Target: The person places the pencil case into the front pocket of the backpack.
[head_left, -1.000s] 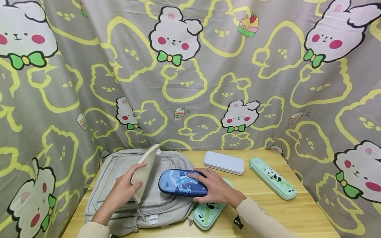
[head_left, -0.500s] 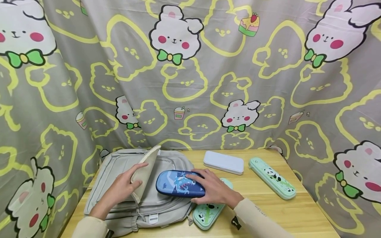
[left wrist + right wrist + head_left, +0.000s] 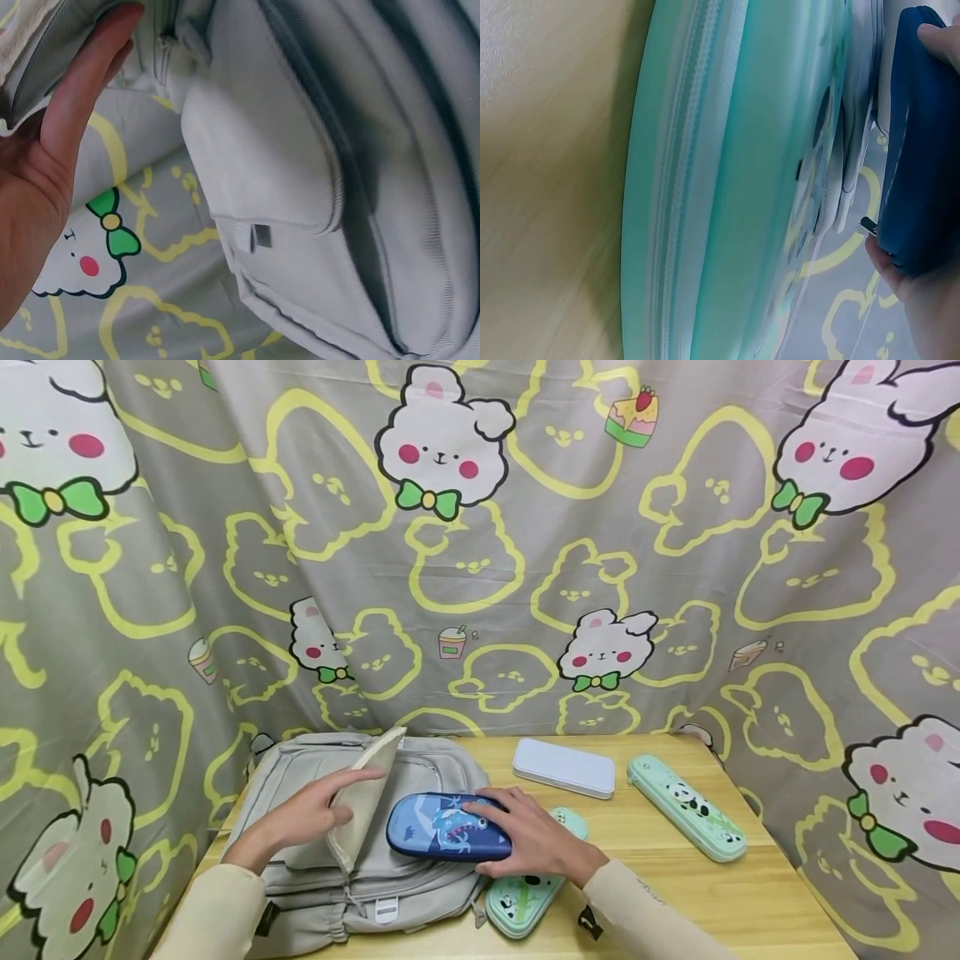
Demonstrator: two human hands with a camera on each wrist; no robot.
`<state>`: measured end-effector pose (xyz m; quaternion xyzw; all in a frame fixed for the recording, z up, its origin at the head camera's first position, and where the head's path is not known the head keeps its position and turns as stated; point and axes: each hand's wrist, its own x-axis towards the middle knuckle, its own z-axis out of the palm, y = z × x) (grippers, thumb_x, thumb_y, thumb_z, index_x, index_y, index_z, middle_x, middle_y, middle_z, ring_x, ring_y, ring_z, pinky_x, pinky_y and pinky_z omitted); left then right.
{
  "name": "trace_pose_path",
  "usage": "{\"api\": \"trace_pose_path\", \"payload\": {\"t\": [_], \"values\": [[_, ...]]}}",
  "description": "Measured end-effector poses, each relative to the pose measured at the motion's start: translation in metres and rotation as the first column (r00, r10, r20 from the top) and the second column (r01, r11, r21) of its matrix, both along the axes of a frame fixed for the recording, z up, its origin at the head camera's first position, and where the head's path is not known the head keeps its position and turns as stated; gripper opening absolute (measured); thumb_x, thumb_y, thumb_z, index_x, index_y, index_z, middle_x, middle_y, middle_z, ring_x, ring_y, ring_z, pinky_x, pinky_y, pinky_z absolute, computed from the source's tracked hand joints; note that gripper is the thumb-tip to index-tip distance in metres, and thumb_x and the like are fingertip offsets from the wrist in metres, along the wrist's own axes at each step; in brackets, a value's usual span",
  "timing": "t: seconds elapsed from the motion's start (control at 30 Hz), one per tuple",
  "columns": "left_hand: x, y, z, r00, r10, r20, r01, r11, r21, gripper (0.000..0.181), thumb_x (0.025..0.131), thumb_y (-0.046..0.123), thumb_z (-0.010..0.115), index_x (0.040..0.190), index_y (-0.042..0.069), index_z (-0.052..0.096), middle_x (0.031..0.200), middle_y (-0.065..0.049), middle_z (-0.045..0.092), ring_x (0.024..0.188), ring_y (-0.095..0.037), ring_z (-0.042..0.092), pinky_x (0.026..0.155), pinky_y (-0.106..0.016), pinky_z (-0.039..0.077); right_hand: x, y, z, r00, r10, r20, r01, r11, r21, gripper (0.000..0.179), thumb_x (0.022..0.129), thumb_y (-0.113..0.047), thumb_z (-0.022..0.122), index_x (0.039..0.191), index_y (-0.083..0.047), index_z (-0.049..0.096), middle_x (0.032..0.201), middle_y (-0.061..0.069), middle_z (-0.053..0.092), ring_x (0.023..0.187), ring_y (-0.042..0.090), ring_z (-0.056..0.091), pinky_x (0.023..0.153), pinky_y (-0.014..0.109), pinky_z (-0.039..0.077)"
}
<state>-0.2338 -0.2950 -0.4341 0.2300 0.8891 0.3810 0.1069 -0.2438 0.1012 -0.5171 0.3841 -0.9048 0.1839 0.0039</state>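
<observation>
A grey backpack (image 3: 300, 768) lies on its back on the table, front side up. My left hand (image 3: 307, 814) holds a cream-lined front flap (image 3: 363, 810) of it raised, thumb on the lining side; the left wrist view shows the thumb along the flap (image 3: 52, 56). With fingers across its top and thumb at the near edge, my right hand (image 3: 528, 835) grips a blue pencil case (image 3: 423, 827) printed with a toothy dinosaur. Its left end overlaps the backpack beside the raised flap. In the right wrist view the blue case (image 3: 922, 150) shows its dark side.
A green panda pencil case (image 3: 513, 906) lies below my right hand, partly covered by it. A second green panda case (image 3: 690, 810) lies at the right, and a pale lavender box (image 3: 562, 768) at the back. A patterned curtain (image 3: 472, 568) hangs behind the table.
My right hand has moved a little left with the blue pencil case, nearer the raised flap. My left hand still holds the flap, its index finger now reaching farther over the edge.
</observation>
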Motion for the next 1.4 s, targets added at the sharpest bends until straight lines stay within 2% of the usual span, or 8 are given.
{"api": "trace_pose_path", "payload": {"t": [0.17, 0.37, 0.53, 0.63, 0.73, 0.97, 1.17, 1.4], "values": [[-0.004, -0.001, 0.002, 0.999, 0.003, 0.033, -0.001, 0.999, -0.039, 0.066, 0.097, 0.0, 0.063, 0.161, 0.016, 0.056, 0.17, -0.018, 0.047, 0.16, -0.053, 0.033, 0.119, -0.074, 0.038, 0.0, -0.002, -0.001, 1.0, 0.016, -0.006, -0.016, 1.0, -0.011, 0.088, 0.092, -0.075, 0.069, 0.169, -0.047, 0.035, 0.173, 0.002, 0.041, 0.143, 0.023, 0.049, 0.111, 0.056, 0.049], [-0.008, 0.002, 0.001, 0.995, 0.098, -0.034, -0.101, 0.99, -0.095, 0.051, 0.103, 0.012, 0.069, 0.154, 0.016, 0.064, 0.162, -0.025, 0.055, 0.15, -0.05, 0.049, 0.107, -0.06, 0.054, -0.001, -0.005, -0.004, 0.999, 0.032, -0.02, -0.032, 0.999, -0.01, 0.088, 0.092, -0.075, 0.07, 0.169, -0.047, 0.035, 0.172, 0.001, 0.042, 0.141, 0.022, 0.049, 0.109, 0.055, 0.05], [-0.01, 0.002, 0.002, 0.995, 0.081, -0.05, -0.086, 0.991, -0.099, 0.047, 0.104, 0.007, 0.067, 0.15, 0.014, 0.068, 0.158, -0.022, 0.06, 0.134, -0.039, 0.062, 0.096, -0.048, 0.054, -0.001, -0.009, -0.004, 0.999, 0.037, -0.009, -0.037, 0.999, 0.001, 0.089, 0.092, -0.074, 0.07, 0.169, -0.047, 0.034, 0.173, 0.0, 0.041, 0.142, 0.022, 0.049, 0.107, 0.056, 0.051], [-0.011, 0.002, 0.002, 0.998, 0.064, -0.023, -0.066, 0.993, -0.094, 0.047, 0.104, 0.003, 0.065, 0.15, 0.013, 0.068, 0.158, -0.021, 0.06, 0.127, -0.033, 0.061, 0.092, -0.045, 0.049, 0.001, -0.011, -0.003, 0.999, 0.037, 0.011, -0.037, 0.999, 0.003, 0.089, 0.092, -0.073, 0.071, 0.169, -0.048, 0.034, 0.173, 0.0, 0.041, 0.143, 0.023, 0.048, 0.107, 0.057, 0.051], [-0.01, 0.002, 0.002, 0.997, 0.069, -0.022, -0.071, 0.994, -0.086, 0.047, 0.103, 0.003, 0.065, 0.149, 0.012, 0.068, 0.158, -0.022, 0.06, 0.138, -0.039, 0.058, 0.098, -0.049, 0.052, 0.001, -0.014, -0.003, 0.999, 0.034, 0.021, -0.035, 0.999, 0.007, 0.089, 0.092, -0.073, 0.071, 0.169, -0.049, 0.033, 0.174, 0.0, 0.04, 0.144, 0.023, 0.048, 0.106, 0.057, 0.052], [-0.009, -0.001, 0.004, 0.989, 0.144, -0.02, -0.145, 0.988, -0.046, 0.048, 0.104, 0.006, 0.066, 0.151, 0.014, 0.067, 0.16, -0.025, 0.057, 0.133, -0.038, 0.058, 0.098, -0.047, 0.053, -0.002, -0.018, -0.001, 0.999, 0.035, 0.021, -0.036, 0.999, 0.03, 0.09, 0.092, -0.075, 0.071, 0.169, -0.05, 0.031, 0.175, -0.002, 0.037, 0.147, 0.023, 0.046, 0.106, 0.058, 0.053], [-0.008, -0.002, 0.006, 0.989, 0.145, -0.024, -0.146, 0.989, -0.023, 0.049, 0.105, 0.006, 0.065, 0.153, 0.013, 0.066, 0.159, -0.026, 0.057, 0.147, -0.047, 0.052, 0.106, -0.053, 0.054, -0.003, -0.024, -0.002, 0.999, 0.047, 0.003, -0.047, 0.997, 0.056, 0.091, 0.092, -0.078, 0.069, 0.17, -0.049, 0.032, 0.175, -0.002, 0.038, 0.15, 0.025, 0.045, 0.114, 0.059, 0.049], [-0.004, -0.004, 0.007, 0.989, 0.149, -0.014, -0.149, 0.989, -0.015, 0.049, 0.104, 0.006, 0.066, 0.153, 0.011, 0.065, 0.159, -0.028, 0.056, 0.138, -0.041, 0.059, 0.098, -0.046, 0.056, -0.004, -0.037, -0.006, 0.996, 0.08, -0.032, -0.077, 0.994, 0.08, 0.091, 0.091, -0.08, 0.068, 0.169, -0.047, 0.034, 0.173, -0.003, 0.039, 0.148, 0.023, 0.047, 0.116, 0.055, 0.048]]}}
